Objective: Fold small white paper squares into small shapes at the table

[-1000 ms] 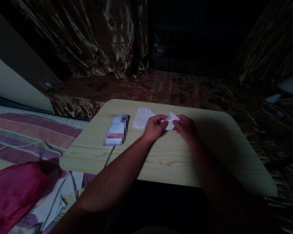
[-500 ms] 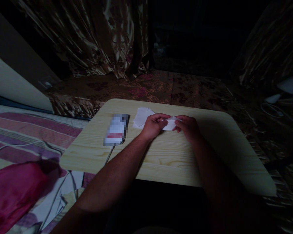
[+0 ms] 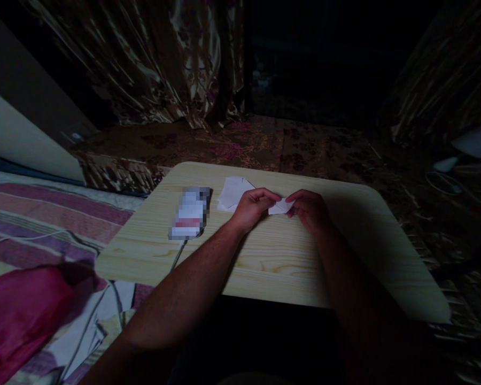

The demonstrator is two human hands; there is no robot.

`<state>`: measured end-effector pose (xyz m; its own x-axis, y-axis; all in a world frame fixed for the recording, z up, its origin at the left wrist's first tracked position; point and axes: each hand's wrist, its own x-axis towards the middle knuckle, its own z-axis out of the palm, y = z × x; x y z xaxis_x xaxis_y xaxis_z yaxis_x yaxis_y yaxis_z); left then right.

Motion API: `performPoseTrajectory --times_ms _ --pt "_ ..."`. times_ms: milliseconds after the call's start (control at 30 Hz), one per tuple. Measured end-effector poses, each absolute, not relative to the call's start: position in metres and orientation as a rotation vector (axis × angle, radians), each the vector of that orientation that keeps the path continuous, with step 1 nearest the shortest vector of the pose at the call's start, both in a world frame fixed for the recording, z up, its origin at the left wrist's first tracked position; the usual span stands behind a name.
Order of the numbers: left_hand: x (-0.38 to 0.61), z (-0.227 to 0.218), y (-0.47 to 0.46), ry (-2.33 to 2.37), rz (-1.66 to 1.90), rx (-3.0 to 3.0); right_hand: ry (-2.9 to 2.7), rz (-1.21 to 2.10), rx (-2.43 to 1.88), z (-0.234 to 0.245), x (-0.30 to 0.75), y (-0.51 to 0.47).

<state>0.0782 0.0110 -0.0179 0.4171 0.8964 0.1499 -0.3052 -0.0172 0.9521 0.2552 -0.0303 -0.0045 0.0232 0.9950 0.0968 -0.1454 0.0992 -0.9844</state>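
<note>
A small piece of white paper [image 3: 279, 207], creased and partly covered by my fingers, is held between my two hands above the wooden table [image 3: 272, 256]. My left hand [image 3: 256, 206] pinches its left side, and my right hand [image 3: 310, 207] grips the right side with thumb and fingers. Just behind my left hand, a small stack of white paper sheets [image 3: 233, 191] lies on the tabletop, its right part hidden by that hand. Further left rests a phone [image 3: 190, 214], its screen blurred into blocks, with a cable [image 3: 179, 254] running from its lower end.
A striped bed cover [image 3: 56, 203] lies to the left, bearing a pink cloth or bag [image 3: 24, 315], white cables and loose white paper [image 3: 84, 326]. Patterned curtains [image 3: 200, 64] hang behind the table. A white lamp-like object [image 3: 476, 140] stands at far right in dim light.
The paper's visible shape has altered between my fingers, with less of its upper part showing. My thumbs and fingers have shifted slightly on it. The stack and phone stay put.
</note>
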Motion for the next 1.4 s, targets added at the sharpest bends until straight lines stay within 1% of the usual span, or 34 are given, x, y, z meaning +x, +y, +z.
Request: performPoseTrajectory --times_ms 100,233,500,600,833,1000,1300,1400 --pt "0.08 -0.019 0.011 0.654 1.084 1.263 -1.187 1.151 -1.092 -0.003 0.254 -0.032" --pt "0.081 -0.02 0.012 0.723 1.107 1.288 -1.311 0.979 -1.23 0.002 0.25 -0.035" --pt "0.082 -0.019 0.01 0.703 1.05 1.343 -1.409 0.864 -1.339 0.002 0.246 -0.036" --pt "0.082 -0.021 0.011 0.739 1.064 1.388 -1.423 0.848 -1.331 -0.002 0.247 -0.034" --pt "0.081 -0.023 0.013 0.735 1.091 1.409 -1.355 0.922 -1.332 0.0 0.246 -0.033" --pt "0.082 -0.021 0.011 0.755 1.114 1.44 -1.388 0.861 -1.427 -0.004 0.247 -0.031" --pt "0.082 -0.02 0.009 0.817 1.116 1.57 -1.441 0.809 -1.408 -0.005 0.246 -0.033" --pt "0.082 -0.021 0.008 0.832 1.134 1.613 -1.45 0.741 -1.438 -0.005 0.245 -0.032"
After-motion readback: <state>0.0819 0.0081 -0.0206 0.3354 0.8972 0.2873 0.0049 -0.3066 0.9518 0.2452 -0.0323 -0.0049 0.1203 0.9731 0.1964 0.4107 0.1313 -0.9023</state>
